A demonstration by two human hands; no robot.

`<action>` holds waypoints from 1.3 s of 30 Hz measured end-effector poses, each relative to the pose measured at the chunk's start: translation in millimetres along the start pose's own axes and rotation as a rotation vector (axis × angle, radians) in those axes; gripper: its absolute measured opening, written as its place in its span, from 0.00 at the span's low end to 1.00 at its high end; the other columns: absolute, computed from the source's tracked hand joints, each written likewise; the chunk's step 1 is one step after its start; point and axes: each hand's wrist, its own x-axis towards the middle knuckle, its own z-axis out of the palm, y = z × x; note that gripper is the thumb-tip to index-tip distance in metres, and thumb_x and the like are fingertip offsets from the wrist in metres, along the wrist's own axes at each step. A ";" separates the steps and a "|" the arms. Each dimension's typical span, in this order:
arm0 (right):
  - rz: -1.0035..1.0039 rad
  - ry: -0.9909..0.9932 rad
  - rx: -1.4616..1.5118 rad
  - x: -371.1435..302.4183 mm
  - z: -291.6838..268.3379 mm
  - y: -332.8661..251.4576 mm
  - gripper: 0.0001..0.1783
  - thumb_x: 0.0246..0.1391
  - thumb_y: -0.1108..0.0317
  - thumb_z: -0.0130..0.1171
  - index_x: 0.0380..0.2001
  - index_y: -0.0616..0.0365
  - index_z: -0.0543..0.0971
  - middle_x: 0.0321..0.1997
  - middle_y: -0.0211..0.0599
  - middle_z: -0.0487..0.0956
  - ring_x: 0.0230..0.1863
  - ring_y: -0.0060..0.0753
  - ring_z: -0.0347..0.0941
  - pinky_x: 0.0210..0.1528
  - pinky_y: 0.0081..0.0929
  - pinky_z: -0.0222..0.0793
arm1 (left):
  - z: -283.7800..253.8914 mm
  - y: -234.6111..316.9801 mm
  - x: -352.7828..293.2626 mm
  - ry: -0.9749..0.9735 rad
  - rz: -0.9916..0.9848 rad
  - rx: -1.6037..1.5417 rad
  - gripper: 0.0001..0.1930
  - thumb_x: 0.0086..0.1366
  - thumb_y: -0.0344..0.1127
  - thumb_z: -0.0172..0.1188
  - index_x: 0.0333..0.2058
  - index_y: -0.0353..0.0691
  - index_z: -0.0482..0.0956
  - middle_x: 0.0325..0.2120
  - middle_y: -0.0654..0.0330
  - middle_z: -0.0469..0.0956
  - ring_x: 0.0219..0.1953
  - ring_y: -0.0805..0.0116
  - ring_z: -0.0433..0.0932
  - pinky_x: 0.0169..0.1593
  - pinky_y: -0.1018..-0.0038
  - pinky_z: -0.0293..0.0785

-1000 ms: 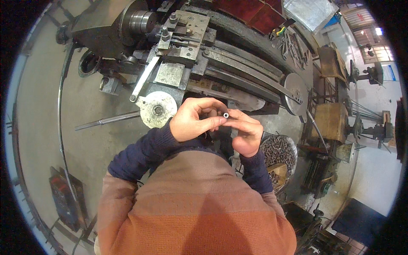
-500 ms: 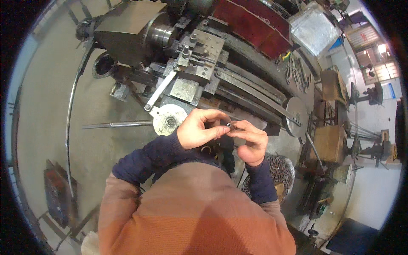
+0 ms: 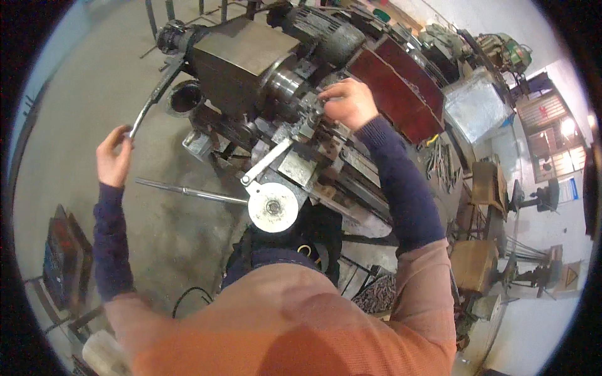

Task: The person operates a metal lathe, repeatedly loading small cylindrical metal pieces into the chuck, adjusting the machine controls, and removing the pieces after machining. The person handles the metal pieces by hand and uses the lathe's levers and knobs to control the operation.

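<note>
My left hand (image 3: 114, 155) is closed round the lower end of a long metal lever (image 3: 145, 113) that runs down from the far left end of a small lathe. My right hand (image 3: 351, 103) reaches to the lathe's shiny round spindle nose (image 3: 285, 83), its fingers drawn together just right of it. What those fingertips hold, if anything, is too small and partly hidden to make out. Below the right hand sits the tool slide with its metal blocks (image 3: 307, 128). A flat link bar (image 3: 268, 160) joins it to a pale round disc (image 3: 273, 207).
From the disc a steel rod handle (image 3: 188, 190) sticks out to the left. Behind the lathe lie a dark red tray (image 3: 398, 88) and a foil-like covered box (image 3: 476, 106). Wrenches (image 3: 442, 164) rest at the right. A container of small metal pieces (image 3: 379, 294) stands by my right elbow.
My hands were together at my front with a small metal tube between the fingers. They have parted: the left went out to the lever, the right up to the spindle. The view has shifted.
</note>
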 end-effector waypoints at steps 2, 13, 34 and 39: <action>0.033 -0.138 0.039 27.9 12.2 1.1 0.17 0.28 0.62 0.56 0.26 0.56 0.82 0.26 0.46 0.78 0.29 0.44 0.75 0.36 0.32 0.70 | -28.0 -60.1 -7.6 0.053 0.122 0.204 0.13 0.54 0.26 0.52 0.40 0.31 0.73 0.30 0.54 0.77 0.30 0.68 0.77 0.38 0.75 0.71; -0.012 -0.206 0.121 50.4 58.0 26.5 0.18 0.28 0.62 0.55 0.27 0.56 0.82 0.27 0.46 0.79 0.29 0.39 0.76 0.36 0.28 0.70 | -36.8 -85.9 -40.2 -0.318 -0.244 0.436 0.18 0.50 0.38 0.61 0.37 0.34 0.72 0.21 0.52 0.75 0.24 0.59 0.74 0.32 0.69 0.70; 0.128 -0.141 0.168 49.4 64.3 22.2 0.17 0.28 0.63 0.54 0.27 0.57 0.81 0.28 0.46 0.78 0.31 0.43 0.75 0.36 0.30 0.69 | -84.8 -228.9 98.4 -0.232 -0.426 1.186 0.10 0.52 0.31 0.54 0.35 0.41 0.77 0.34 0.53 0.77 0.38 0.54 0.76 0.41 0.63 0.73; 0.152 -0.183 0.226 48.1 54.3 16.2 0.20 0.27 0.66 0.55 0.31 0.57 0.81 0.31 0.48 0.79 0.35 0.42 0.76 0.41 0.29 0.69 | -67.7 -233.5 111.9 -0.233 -0.477 0.984 0.14 0.53 0.27 0.51 0.39 0.40 0.76 0.41 0.52 0.75 0.44 0.58 0.75 0.46 0.65 0.71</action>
